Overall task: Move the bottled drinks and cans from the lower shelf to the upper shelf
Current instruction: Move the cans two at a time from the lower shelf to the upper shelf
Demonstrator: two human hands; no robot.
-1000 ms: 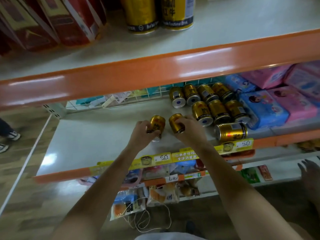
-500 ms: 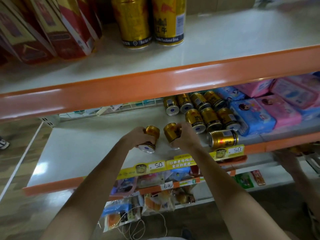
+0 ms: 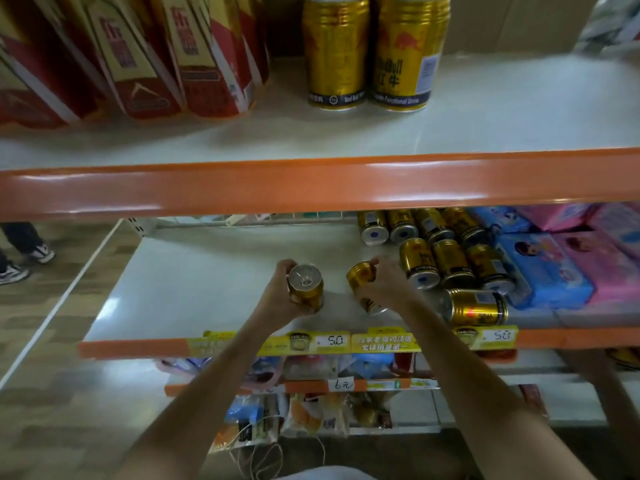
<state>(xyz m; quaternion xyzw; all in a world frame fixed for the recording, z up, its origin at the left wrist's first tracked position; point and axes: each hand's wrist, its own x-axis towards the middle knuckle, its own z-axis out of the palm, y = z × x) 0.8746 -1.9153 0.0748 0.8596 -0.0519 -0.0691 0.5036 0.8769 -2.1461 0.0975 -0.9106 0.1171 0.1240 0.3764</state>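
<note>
Head view: two hand-held cans [image 3: 306, 289], eight shelved.

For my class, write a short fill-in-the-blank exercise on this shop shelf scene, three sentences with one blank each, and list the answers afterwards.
1. Each hand, left hand and right hand, grips one small ____-coloured metal can.
2. On the white upper shelf ____ tall gold cans stand upright beside the red cartons.
3. The gold can lying on its side rests above a yellow price tag printed ____.

Answers: gold; two; 5.0
</note>
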